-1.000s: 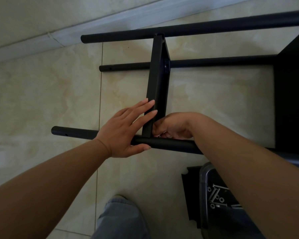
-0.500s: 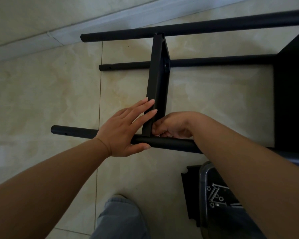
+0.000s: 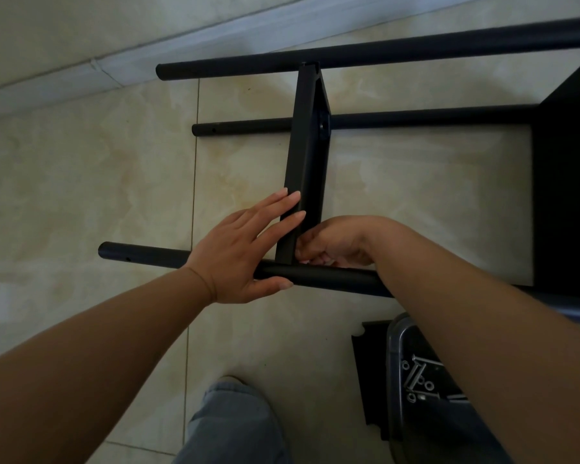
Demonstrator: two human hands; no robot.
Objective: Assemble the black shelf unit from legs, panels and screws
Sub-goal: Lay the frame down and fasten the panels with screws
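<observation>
The black shelf unit lies on its side on the tiled floor. Three round black legs run left to right: a far leg (image 3: 365, 53), a middle leg (image 3: 416, 118) and a near leg (image 3: 141, 256). A black panel (image 3: 307, 145) stands on edge across them. My left hand (image 3: 245, 249) presses straight fingers against the panel's left face, with its thumb under the near leg. My right hand (image 3: 335, 244) is curled at the joint of panel and near leg; what its fingertips pinch is hidden. Another black panel (image 3: 570, 182) closes the unit at the right.
A grey tray (image 3: 394, 363) with several silver screws (image 3: 416, 376) sits on a loose black panel (image 3: 365, 373) near my right forearm. My knee in blue jeans (image 3: 235, 423) is at the bottom. A white skirting board (image 3: 81, 78) runs along the wall behind.
</observation>
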